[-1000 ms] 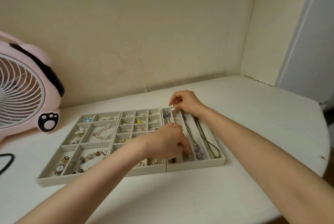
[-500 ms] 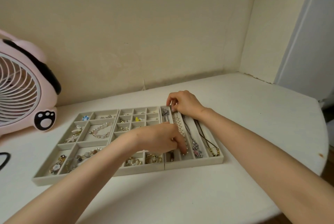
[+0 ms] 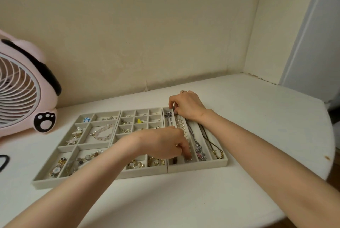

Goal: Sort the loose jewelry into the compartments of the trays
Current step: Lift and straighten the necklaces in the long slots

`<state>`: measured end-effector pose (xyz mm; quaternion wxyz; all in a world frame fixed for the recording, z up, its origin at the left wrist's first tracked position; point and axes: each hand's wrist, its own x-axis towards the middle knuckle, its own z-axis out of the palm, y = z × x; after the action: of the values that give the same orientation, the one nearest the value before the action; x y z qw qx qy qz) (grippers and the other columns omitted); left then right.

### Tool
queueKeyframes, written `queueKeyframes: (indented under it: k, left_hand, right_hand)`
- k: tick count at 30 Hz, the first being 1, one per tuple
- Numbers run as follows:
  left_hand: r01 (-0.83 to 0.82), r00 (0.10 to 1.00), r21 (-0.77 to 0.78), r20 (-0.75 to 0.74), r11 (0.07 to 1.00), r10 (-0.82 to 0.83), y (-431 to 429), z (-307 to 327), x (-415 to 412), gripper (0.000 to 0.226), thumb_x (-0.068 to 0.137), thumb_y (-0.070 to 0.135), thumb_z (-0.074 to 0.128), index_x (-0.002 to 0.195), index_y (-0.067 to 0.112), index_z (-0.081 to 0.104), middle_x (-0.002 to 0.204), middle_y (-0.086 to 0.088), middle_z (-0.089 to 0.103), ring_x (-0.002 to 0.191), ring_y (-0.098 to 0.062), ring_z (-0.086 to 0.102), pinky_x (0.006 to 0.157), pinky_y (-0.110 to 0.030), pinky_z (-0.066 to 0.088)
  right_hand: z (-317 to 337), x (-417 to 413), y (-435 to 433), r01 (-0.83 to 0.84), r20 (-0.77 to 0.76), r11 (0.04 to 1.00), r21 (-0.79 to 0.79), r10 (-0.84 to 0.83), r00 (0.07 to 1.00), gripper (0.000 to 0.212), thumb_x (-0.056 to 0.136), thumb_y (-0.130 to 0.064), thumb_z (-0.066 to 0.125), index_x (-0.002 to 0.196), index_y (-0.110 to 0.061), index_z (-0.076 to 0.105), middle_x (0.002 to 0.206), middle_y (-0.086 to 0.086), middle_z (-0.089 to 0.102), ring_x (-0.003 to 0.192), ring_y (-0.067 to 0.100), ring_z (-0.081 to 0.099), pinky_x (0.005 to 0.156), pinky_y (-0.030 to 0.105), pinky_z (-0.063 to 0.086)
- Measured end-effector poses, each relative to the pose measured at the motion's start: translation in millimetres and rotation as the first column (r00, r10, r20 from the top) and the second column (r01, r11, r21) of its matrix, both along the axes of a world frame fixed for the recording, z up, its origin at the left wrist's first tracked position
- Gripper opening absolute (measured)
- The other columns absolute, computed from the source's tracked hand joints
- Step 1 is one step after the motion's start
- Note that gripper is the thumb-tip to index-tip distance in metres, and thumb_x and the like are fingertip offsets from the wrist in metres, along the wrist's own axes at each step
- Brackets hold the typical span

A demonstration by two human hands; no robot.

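Three beige trays sit side by side on the white table: a left tray (image 3: 42,180), a middle tray (image 3: 145,173) and a right tray (image 3: 202,166) with long slots. A pearl necklace (image 3: 181,125) lies stretched along the second slot of the right tray. My left hand (image 3: 165,144) pinches its near end with curled fingers low in the slot. My right hand (image 3: 185,105) pinches its far end at the tray's back edge. A silver chain (image 3: 168,118) lies in the first slot, a silver pendant necklace (image 3: 199,149) and a dark cord necklace (image 3: 213,146) in the slots to the right.
A pink fan (image 3: 24,95) stands at the far left. A black cable (image 3: 3,161) lies at the left edge. Bracelets, earrings and rings fill the left and middle trays. The wall runs close behind the trays; the table edge curves away on the right.
My left hand has slid toward the near end of the slot, drawing the pearl necklace out straighter. My right hand stays at the far end.
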<state>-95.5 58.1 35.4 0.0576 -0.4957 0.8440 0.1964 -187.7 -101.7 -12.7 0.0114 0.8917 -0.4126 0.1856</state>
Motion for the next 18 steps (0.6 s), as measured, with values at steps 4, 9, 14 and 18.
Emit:
queueKeyframes:
  k: [4,9,14,18]
  left_hand:
    - [-0.048,0.996,-0.038,-0.083,0.998,0.045,-7,-3,3,0.034,0.092,0.008,0.043,0.111,0.026,0.065,0.098,0.015,0.054,0.092,-0.001,0.05,0.078,-0.01,0.038]
    - [-0.09,0.982,-0.084,-0.174,0.992,0.074,-11,-12,5,0.024,0.094,0.016,0.047,0.107,0.023,0.066,0.099,0.01,0.06,0.092,-0.005,0.054,0.081,-0.017,0.042]
    - [-0.14,0.971,-0.127,-0.214,0.982,0.111,-21,-14,8,0.026,0.094,0.012,0.046,0.107,0.018,0.067,0.106,0.004,0.063,0.087,-0.004,0.054,0.071,-0.008,0.038]
    - [-0.219,0.955,-0.179,-0.242,0.959,0.173,-33,-13,8,0.025,0.095,0.013,0.045,0.105,0.02,0.067,0.101,0.008,0.06,0.086,-0.005,0.052,0.072,-0.015,0.04]
  right_hand:
    - [6,-4,0,0.018,0.005,1.0,-0.014,-0.018,1.0,0.019,0.078,-0.021,0.071,0.097,-0.023,0.067,0.088,-0.005,0.066,0.096,0.017,0.053,0.081,0.03,0.034]
    - [23,-23,-4,0.141,0.147,0.976,0.164,-0.166,0.975,0.012,0.075,-0.025,0.075,0.085,-0.022,0.069,0.079,-0.01,0.056,0.082,0.012,0.054,0.069,0.025,0.034]
    - [30,-36,-3,0.179,-0.039,0.916,0.359,-0.177,0.983,0.01,0.072,-0.019,0.078,0.071,-0.025,0.07,0.066,-0.017,0.059,0.078,0.007,0.056,0.057,0.021,0.037]
    - [23,-33,4,0.185,-0.068,0.901,0.392,-0.172,0.983,0.013,0.07,-0.021,0.079,0.082,-0.021,0.074,0.082,-0.009,0.067,0.084,0.009,0.059,0.07,0.026,0.045]
